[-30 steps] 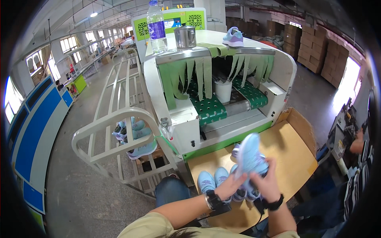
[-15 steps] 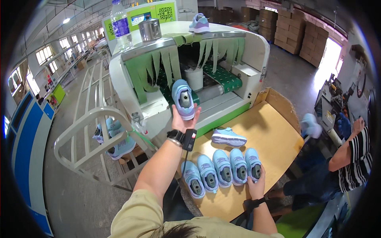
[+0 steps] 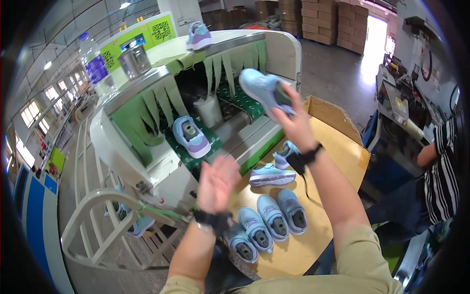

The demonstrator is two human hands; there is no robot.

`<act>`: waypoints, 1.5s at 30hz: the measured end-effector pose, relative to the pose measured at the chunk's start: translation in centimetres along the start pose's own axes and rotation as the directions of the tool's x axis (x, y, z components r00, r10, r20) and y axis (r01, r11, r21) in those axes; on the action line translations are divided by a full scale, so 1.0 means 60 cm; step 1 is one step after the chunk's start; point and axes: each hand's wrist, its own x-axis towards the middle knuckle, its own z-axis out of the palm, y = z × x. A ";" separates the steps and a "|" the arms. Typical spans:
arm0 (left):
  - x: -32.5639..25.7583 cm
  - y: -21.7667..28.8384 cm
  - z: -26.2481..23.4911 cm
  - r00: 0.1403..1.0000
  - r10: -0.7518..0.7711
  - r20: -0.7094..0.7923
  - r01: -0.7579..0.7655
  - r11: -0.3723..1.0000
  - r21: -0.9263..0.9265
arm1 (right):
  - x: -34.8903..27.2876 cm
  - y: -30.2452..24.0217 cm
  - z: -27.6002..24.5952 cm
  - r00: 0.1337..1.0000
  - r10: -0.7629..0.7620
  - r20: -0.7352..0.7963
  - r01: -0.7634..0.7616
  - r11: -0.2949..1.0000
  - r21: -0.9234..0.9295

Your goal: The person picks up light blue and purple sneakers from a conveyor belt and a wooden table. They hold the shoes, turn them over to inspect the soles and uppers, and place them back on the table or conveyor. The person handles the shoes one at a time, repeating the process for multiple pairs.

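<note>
My right hand (image 3: 297, 121) grips a light blue sneaker (image 3: 264, 90) by its heel end. It holds the shoe up before the right part of the machine's mouth, toe toward the far left. My left hand (image 3: 218, 182), smeared by motion, has its fingers stretched out and nothing in them. Just beyond it, another sneaker (image 3: 191, 137) with a lilac heel rests on the green conveyor belt (image 3: 211, 139). Below my hands, several blue sneakers (image 3: 274, 219) with grey shoe lasts inside stand in a row on the cardboard-covered table (image 3: 333, 183).
One sneaker (image 3: 272, 175) lies on its side beyond the row; another (image 3: 285, 153) is partly behind my right wrist. Green strips (image 3: 142, 120) hang over the machine's mouth. A metal cup (image 3: 134, 61), a bottle (image 3: 94, 61) and a sneaker (image 3: 199, 36) stand on top. A co-worker (image 3: 435, 181) is at right.
My left hand has let go of its sneaker on the belt and drawn back. My right hand has lifted the row's rightmost sneaker. Another sneaker has come onto the table; the view has swung right.
</note>
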 end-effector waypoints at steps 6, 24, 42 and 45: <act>-0.225 -0.157 0.018 0.862 -0.475 0.175 -0.413 -0.460 0.786 | 0.067 0.179 0.118 0.915 0.322 0.243 -0.180 0.865 -0.469; -0.239 -0.176 0.013 0.868 -0.414 0.275 -0.467 -0.491 0.736 | -0.271 0.230 -0.172 0.507 0.841 -0.186 -0.844 0.529 0.092; -0.124 -0.038 0.090 0.927 -0.218 0.304 0.272 0.950 -0.151 | -0.566 -0.065 -0.084 0.822 0.561 0.097 -0.522 0.811 -0.264; -0.045 0.017 0.110 0.991 -0.017 0.131 0.025 0.998 -0.061 | -0.563 -0.065 -0.081 0.802 0.586 0.113 -0.538 0.792 -0.288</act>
